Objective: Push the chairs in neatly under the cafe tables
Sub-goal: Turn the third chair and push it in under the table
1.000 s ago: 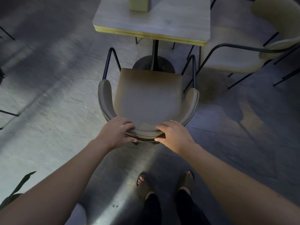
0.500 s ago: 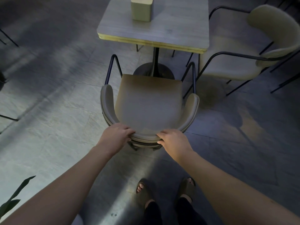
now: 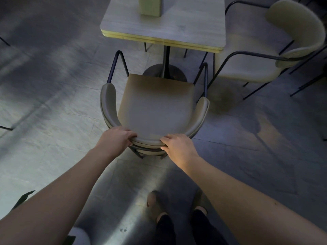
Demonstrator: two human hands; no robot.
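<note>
A beige padded chair [image 3: 155, 110] with a curved backrest and dark metal legs stands in front of me, facing a square cafe table [image 3: 185, 27]. Its front seat edge lies just short of the table's near edge, beside the black pedestal base [image 3: 164, 75]. My left hand [image 3: 115, 140] grips the left part of the backrest rim. My right hand [image 3: 178, 145] grips the rim's right part, fingers curled over it.
A second beige chair [image 3: 265, 55] stands at the table's right side, angled and pulled out. A pale box [image 3: 150, 6] sits on the table. Thin dark legs of other furniture show at the left edge. My sandalled feet [image 3: 159, 204] stand on the grey tiled floor behind the chair.
The chair has slid forward toward the table with both hands on its backrest. My fingers have closed more tightly over the rim, and my feet have stepped forward.
</note>
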